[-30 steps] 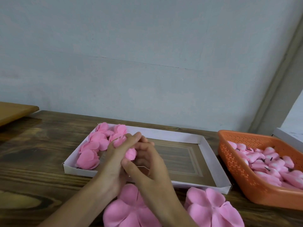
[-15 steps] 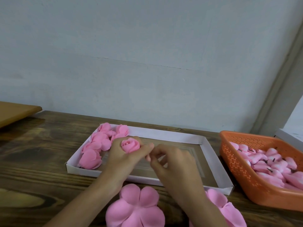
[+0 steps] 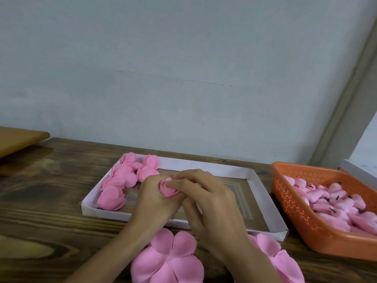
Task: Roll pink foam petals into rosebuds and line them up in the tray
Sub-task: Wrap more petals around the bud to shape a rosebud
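The left hand (image 3: 155,203) has its grip clamped round a rosebud (image 3: 169,190) and holds it just above the left-middle part of the white tray (image 3: 204,166). The right hand (image 3: 210,203) comes across from the right. Its fingertips (image 3: 179,183) pinch the top edge of the bud, so this grip is closed on the foam as well. The spiral end of the bud faces upward. The finished rosebuds (image 3: 120,180) lie in the far-left corner of the tray, to the left of the held one, so I judge the left hand is the nearer one for setting it beside them. Flat petal pieces (image 3: 169,260) lie on the desk (image 3: 51,201) at the near side.
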A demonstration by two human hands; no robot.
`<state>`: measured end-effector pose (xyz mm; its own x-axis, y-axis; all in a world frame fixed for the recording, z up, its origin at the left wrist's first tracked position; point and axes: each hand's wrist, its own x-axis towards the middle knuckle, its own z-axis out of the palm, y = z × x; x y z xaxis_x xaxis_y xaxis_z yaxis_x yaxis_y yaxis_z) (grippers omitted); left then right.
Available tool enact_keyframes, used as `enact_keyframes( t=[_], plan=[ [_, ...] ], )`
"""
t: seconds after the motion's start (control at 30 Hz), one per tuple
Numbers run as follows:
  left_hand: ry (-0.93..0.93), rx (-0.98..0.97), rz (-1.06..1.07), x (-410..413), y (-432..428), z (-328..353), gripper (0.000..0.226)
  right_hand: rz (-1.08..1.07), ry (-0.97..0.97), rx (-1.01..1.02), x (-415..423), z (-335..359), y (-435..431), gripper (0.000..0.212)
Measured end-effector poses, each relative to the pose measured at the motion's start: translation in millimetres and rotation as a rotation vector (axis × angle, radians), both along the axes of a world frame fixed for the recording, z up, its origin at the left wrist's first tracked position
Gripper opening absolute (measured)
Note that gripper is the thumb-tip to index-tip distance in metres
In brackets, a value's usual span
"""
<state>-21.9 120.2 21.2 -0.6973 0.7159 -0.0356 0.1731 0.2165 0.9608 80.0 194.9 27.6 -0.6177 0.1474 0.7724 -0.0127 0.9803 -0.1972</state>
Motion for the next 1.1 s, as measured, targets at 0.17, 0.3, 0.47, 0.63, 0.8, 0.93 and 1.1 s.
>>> enact_keyframes(
  t=[0.17,0.3,0.47,0.63,0.8,0.93,1.1],
  plan=[
    [0.157,0.277,0.112,-14,-1,-4,0.043,-0.001,-0.017,0.014,-3,-3,-2,0.048],
    [0.036,0.458,-0.009,-22,2,-3,0.023,0.028,0.189,-0.387,-6,-6,-4,0.028],
    [-0.415,0.580,-0.116,-27,0,-4,0.047,0.224,0.044,-0.886,-15,-12,-15,0.025],
    [-0.639,0.566,-0.218,-20,4,-2,0.055,0.261,0.101,-0.986,-23,-20,-22,0.025],
    [-0.496,0.581,-0.383,-26,-8,2,0.065,0.416,0.061,-1.270,-21,-11,-18,0.017],
    [-0.522,0.585,-0.465,-25,-14,5,0.069,0.590,-0.072,-1.557,-18,-6,-19,0.017],
    [-0.579,0.560,-0.307,-19,-7,5,0.035,0.183,0.060,-0.936,-23,-20,-20,0.019]
  ],
)
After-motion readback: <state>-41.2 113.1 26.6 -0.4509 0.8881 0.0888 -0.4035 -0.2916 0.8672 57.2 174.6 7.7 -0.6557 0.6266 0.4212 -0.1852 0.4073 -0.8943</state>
